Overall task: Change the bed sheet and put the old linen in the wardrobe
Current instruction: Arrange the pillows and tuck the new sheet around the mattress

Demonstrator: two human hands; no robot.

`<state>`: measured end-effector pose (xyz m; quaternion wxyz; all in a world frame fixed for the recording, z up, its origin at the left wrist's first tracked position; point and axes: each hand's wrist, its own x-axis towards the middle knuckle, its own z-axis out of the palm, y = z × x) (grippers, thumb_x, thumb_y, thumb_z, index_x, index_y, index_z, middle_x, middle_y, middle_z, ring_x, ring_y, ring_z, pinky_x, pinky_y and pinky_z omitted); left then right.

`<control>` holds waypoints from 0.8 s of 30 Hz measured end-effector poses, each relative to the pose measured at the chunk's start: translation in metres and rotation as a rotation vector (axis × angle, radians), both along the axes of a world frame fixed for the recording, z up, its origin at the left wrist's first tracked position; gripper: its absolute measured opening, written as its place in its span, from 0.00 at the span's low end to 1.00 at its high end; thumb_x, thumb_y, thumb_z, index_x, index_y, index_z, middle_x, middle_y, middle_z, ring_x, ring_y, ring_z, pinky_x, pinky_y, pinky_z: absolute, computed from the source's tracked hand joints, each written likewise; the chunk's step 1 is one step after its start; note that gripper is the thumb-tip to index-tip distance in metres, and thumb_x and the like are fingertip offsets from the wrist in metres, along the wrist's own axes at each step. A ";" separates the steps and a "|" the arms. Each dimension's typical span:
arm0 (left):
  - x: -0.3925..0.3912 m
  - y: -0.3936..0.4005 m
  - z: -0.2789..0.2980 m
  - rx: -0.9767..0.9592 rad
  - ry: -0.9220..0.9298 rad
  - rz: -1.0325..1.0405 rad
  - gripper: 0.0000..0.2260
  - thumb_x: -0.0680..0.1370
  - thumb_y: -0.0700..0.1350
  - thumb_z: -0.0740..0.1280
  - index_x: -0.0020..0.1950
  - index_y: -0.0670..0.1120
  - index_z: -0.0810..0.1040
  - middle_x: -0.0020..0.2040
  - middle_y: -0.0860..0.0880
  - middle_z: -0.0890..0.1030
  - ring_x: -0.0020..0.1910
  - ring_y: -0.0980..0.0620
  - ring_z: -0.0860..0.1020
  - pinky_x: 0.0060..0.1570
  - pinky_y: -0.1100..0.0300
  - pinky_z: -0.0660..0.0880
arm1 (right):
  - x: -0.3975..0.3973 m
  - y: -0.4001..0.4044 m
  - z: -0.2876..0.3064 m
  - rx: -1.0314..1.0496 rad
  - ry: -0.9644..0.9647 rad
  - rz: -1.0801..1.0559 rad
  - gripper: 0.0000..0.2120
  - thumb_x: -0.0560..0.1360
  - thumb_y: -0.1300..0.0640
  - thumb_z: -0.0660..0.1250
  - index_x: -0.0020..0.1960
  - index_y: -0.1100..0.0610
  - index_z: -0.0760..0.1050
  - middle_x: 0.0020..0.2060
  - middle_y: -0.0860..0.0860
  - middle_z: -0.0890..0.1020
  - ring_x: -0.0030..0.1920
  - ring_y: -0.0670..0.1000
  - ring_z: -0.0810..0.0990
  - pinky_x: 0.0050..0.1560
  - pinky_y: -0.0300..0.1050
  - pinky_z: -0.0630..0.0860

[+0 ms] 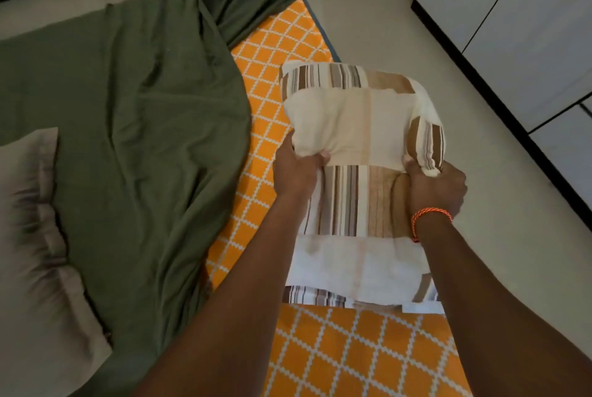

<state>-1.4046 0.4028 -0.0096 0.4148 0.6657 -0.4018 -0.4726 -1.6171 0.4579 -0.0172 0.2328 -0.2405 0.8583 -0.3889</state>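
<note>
- Two bare forearms reach in from 6 o'clock, the right one wearing an orange braided wristband.
- Left hand grips the near left edge of a folded cream, beige and brown striped patchwork bed sheet, fingers curled into the cloth.
- Right hand clutches the same bundle at its near right corner, thumb tucked under a striped fold.
- That folded sheet sits at centre, over the right-hand strip of an orange mattress cover with a white lattice pattern; its long axis runs from 6 to 12 o'clock, the far end lifted and folding back toward the hands.
- Olive green plain sheet, rumpled, covers the mattress from 9 to 11 o'clock, just beside the bundle.
- Beige pillow lies at 8 o'clock on the green sheet.
- White cabinet doors with a dark base stand at 2 o'clock, across pale floor.
</note>
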 end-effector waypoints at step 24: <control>0.658 0.175 0.113 0.307 -0.984 0.615 0.32 0.81 0.57 0.60 0.85 0.53 0.59 0.84 0.43 0.59 0.83 0.38 0.55 0.76 0.29 0.51 | 0.679 0.075 0.085 0.070 -0.407 1.254 0.36 0.78 0.39 0.66 0.82 0.48 0.59 0.74 0.58 0.71 0.72 0.62 0.69 0.72 0.58 0.69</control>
